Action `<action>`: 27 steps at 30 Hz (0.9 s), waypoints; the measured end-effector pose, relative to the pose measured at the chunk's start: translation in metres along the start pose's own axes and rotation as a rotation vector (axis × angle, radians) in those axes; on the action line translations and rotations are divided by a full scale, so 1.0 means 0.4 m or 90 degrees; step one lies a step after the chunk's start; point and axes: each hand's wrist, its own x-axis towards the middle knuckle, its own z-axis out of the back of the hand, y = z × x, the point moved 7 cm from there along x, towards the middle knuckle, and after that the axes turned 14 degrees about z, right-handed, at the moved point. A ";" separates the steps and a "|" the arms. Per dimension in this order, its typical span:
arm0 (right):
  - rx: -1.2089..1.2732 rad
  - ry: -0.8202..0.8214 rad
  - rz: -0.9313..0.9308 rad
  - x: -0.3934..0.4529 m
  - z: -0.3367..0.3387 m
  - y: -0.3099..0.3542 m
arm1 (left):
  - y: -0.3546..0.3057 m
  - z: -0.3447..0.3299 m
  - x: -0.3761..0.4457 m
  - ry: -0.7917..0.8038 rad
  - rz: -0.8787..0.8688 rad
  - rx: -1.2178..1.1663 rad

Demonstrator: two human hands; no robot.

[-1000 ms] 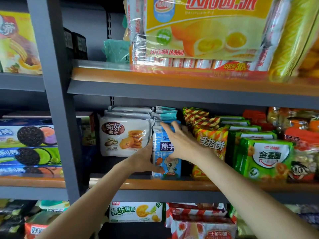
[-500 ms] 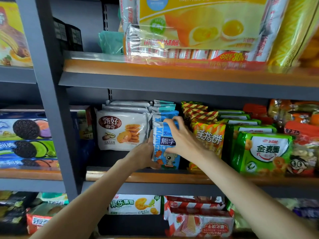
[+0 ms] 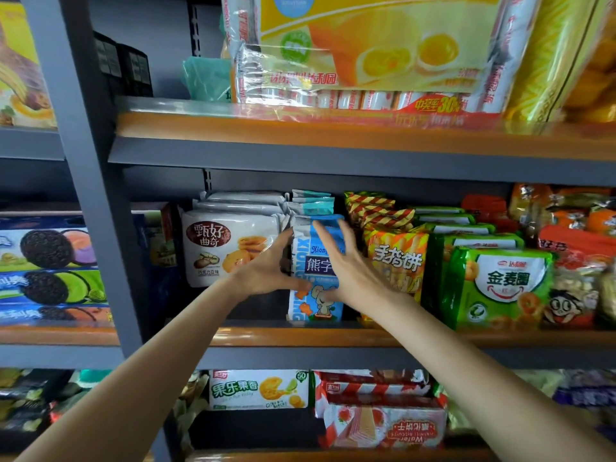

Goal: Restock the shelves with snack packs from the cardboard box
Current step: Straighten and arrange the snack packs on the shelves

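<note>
the blue snack pack is standing upright on the middle shelf, long axis vertical, its "xiong" label and mouse picture facing out. the left hand and right hand are flanking it, fingers spread wide, touching its sides.

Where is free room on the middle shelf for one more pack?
The dark gap under the white cookie pack, left of the blue bear pack, looks free. Right of it, packs stand tightly together.
</note>
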 end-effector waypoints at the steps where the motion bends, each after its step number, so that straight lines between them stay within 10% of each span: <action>1: 0.000 0.019 0.005 -0.005 -0.009 0.003 | 0.006 -0.002 0.007 0.003 0.002 -0.015; 22: -0.008 0.077 0.066 0.023 0.010 -0.006 | 0.051 0.024 0.091 -0.097 -0.061 0.003; 27: -0.119 0.028 0.079 0.011 0.078 0.016 | -0.029 0.055 0.017 -0.328 -0.177 0.059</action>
